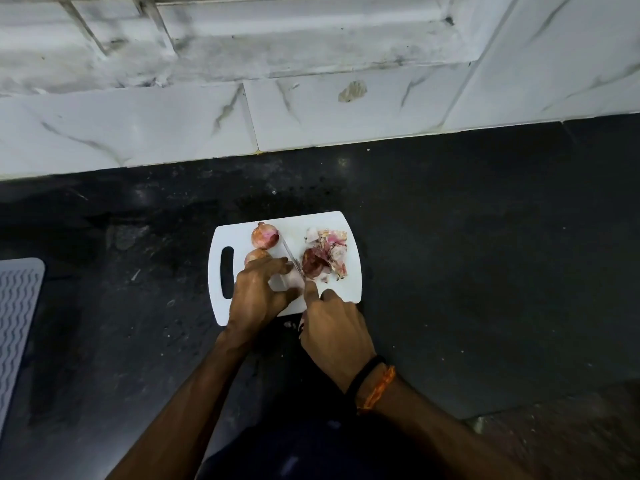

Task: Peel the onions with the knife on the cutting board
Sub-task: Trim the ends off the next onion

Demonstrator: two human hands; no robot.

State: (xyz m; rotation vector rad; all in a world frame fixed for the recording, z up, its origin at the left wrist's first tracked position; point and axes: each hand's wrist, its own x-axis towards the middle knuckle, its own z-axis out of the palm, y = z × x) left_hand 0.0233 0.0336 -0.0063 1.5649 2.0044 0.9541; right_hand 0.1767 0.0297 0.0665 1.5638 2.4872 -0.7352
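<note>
While gripped by the left hand (pixel 258 292) — pale peeled onion (pixel 292 279), knife (pixel 292 259) in right-hand (pixel 332 327) grip.

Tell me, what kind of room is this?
Most likely a kitchen. A white cutting board with onions and peels sits on a dark countertop, and marbled white tiles cover the wall behind it.

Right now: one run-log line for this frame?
step: peeling | left hand: holds pale onion | right hand: grips knife | unpeeled onions: two, on cutting board | peels: piled right
</note>
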